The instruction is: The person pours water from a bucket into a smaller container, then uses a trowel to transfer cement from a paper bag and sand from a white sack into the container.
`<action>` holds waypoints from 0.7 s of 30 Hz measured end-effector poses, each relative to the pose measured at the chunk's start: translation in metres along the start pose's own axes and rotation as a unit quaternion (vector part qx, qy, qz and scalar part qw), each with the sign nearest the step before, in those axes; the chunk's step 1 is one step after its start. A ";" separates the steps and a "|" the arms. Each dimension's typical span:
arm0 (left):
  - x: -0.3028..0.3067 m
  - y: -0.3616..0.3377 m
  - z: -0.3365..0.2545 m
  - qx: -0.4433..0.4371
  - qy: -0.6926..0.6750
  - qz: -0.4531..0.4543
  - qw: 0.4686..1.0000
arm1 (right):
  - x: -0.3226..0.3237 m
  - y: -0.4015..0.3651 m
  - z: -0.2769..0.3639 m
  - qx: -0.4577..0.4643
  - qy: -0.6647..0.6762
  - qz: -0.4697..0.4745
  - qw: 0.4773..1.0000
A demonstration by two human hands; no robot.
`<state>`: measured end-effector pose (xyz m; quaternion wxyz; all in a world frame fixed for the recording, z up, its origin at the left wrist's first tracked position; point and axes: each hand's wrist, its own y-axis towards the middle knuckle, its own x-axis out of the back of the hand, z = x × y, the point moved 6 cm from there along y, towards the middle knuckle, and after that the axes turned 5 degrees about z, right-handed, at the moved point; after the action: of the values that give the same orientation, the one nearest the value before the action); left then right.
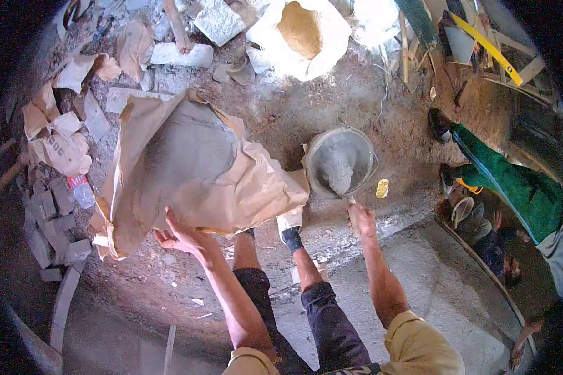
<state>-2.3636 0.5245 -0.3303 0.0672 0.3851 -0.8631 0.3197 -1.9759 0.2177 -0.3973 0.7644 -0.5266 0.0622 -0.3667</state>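
A large brown paper bag (256, 181), torn wide open, holds grey cement powder (194, 140). My left hand (184, 239) is at its near edge, fingers spread and thumb up against the paper. To the right of the bag stands a round bucket (311, 164) with a wire handle and grey powder inside. My right hand (364, 220) is closed around the pale handle of a trowel (355, 215) at the bucket's near rim. The trowel's blade reaches into the bucket under a heap of powder (339, 172), which mostly hides it.
A white sack (331, 37) of sandy material stands at the back. Broken blocks (50, 219), paper scraps and a plastic bottle (80, 190) lie left. A yellow spirit level (485, 47) is at upper right. Another person in green trousers (513, 184) is at right, and a further person crouches nearby.
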 end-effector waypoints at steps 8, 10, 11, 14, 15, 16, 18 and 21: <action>-0.001 0.003 0.002 -0.007 -0.026 -0.005 1.000 | -0.004 -0.002 0.010 0.005 -0.042 0.017 0.999; -0.002 0.001 0.002 0.010 -0.027 -0.006 1.000 | -0.008 -0.002 0.012 -0.012 0.000 0.027 1.000; -0.002 -0.001 0.002 0.010 -0.026 -0.005 1.000 | -0.012 -0.003 0.013 -0.028 0.041 0.038 0.998; -0.003 -0.002 0.000 -0.003 0.021 -0.007 1.000 | -0.013 -0.009 0.022 -0.029 0.008 0.005 1.000; -0.002 -0.001 -0.002 -0.042 0.037 -0.014 0.998 | -0.013 -0.009 0.026 -0.029 0.009 0.006 1.000; -0.001 -0.002 -0.005 -0.080 0.054 -0.021 0.995 | -0.013 -0.008 0.026 -0.043 0.001 0.015 0.999; -0.002 -0.004 -0.012 -0.135 0.066 -0.020 0.988 | -0.011 -0.007 0.025 -0.055 -0.007 0.025 0.998; -0.005 -0.009 -0.027 -0.246 0.132 -0.030 0.960 | -0.011 -0.005 0.019 -0.071 0.038 0.032 0.996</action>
<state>-2.3575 0.5390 -0.3063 0.2824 0.3369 -0.8868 0.1430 -1.9774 0.2387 -0.3877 0.7334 -0.5631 0.1344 -0.3563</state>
